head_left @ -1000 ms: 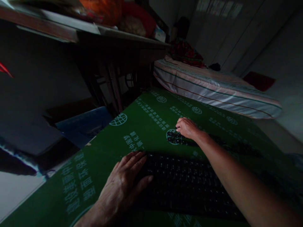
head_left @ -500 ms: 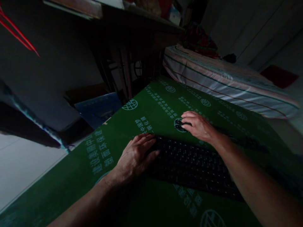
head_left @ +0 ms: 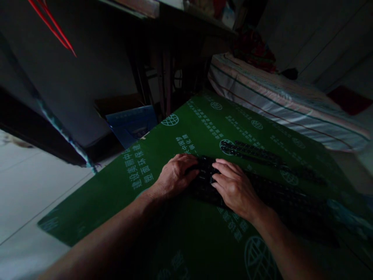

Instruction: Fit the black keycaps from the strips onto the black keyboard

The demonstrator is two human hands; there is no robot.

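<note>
A black keyboard point(head_left: 279, 196) lies aslant on the green board, its keys dim in the poor light. My left hand point(head_left: 176, 173) grips its left end, fingers curled over the far corner and thumb along the near side. Over the keys close by, my right hand point(head_left: 233, 184) is closed, fingertips drawn together against the keyboard's left part. Whatever those fingertips pinch is too dark and small to make out. Behind the keyboard lie rows of small black pieces that look like loose keycaps point(head_left: 258, 153).
The green board point(head_left: 186, 132) carries pale printed characters and globe marks. A bed point(head_left: 271, 93) with a striped cover stands behind it. A dark table point(head_left: 198, 23) rises at the back left, with a blue box point(head_left: 132, 122) below. Red cord point(head_left: 55, 29) hangs at upper left.
My right hand has moved from the loose black pieces toward me and left, onto the keyboard beside my left hand. My left hand stays at the keyboard's left end. The view has shifted.
</note>
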